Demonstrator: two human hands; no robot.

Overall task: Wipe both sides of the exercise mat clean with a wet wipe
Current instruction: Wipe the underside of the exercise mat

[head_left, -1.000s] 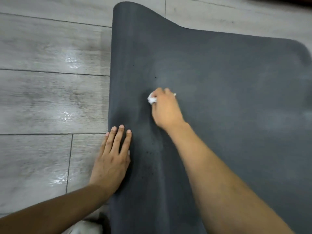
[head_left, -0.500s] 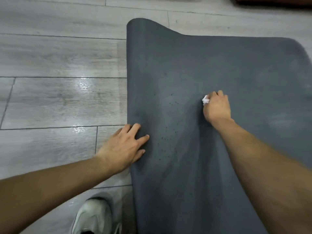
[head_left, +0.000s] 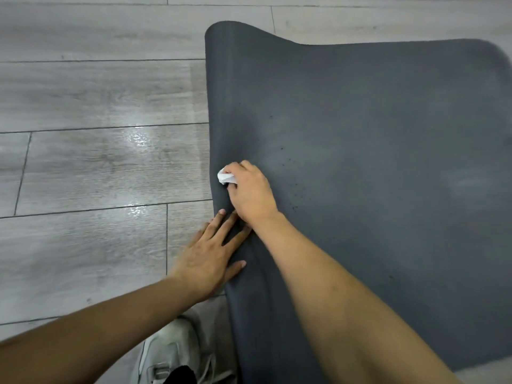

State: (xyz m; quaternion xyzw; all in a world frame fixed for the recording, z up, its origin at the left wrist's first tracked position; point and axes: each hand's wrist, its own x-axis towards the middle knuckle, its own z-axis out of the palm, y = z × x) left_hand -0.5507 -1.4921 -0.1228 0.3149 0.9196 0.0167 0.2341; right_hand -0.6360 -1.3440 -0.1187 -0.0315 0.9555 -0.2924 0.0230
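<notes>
You had the exercise mat (head_left: 374, 167) spread on the grey plank floor (head_left: 97, 167), its far left corner curled up and its right side running out of the picture. Your right hand (head_left: 250, 191) sat just inside the mat's left edge, fingers curled round a bunched white wet wipe (head_left: 225, 177) and pressing it onto the surface. Your left hand (head_left: 212, 256) lay flat with fingers straight and spread, holding nothing, its fingertips on the mat's left edge just near your right wrist, pinning the mat down. A pale shoe (head_left: 169, 353) showed at the near edge, beside the mat.

By my reading you were partway through the face turned up. Dark specks dotted the mat just right of your right hand, and dull smudges marked the right half, so this side was not finished. Which side this was I could not tell; at least one face looked left to do.
</notes>
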